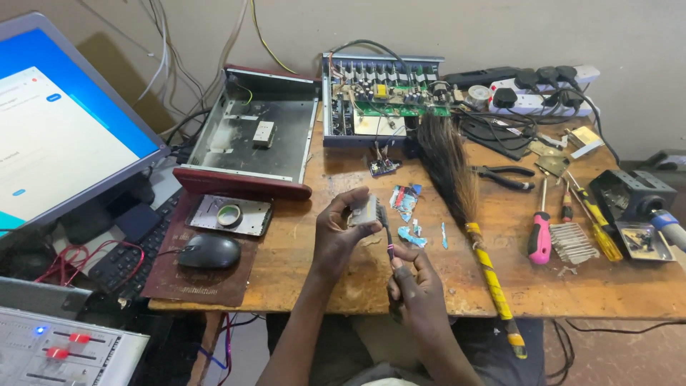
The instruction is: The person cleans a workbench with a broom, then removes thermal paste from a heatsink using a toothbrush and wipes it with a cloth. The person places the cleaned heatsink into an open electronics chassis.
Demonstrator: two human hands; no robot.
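Bare wood, scuffed and stained, makes up the counter [557,286], and over its front edge near the middle the left hand [339,229] has its fingers clenched around a small pale boxy component [365,210], held up off the surface. The right hand [413,286] is just below and beside it, fingers pinched on a thin dark tool or lead [388,239] whose tip meets the component's side; what kind of tool it is I cannot tell.

As a judgement, the work looks mid-way: the amplifier chassis [382,96] at the back edge is open with its board exposed, an emptied metal case [254,136] lies toward the back left, and nothing is closed up.

Torn blue scraps [406,202] and a hand broom [464,207] crowd the space just beyond the hands. Screwdrivers [541,229] and pliers [506,176] lie toward the right edge, a mouse [209,251] toward the left front corner.
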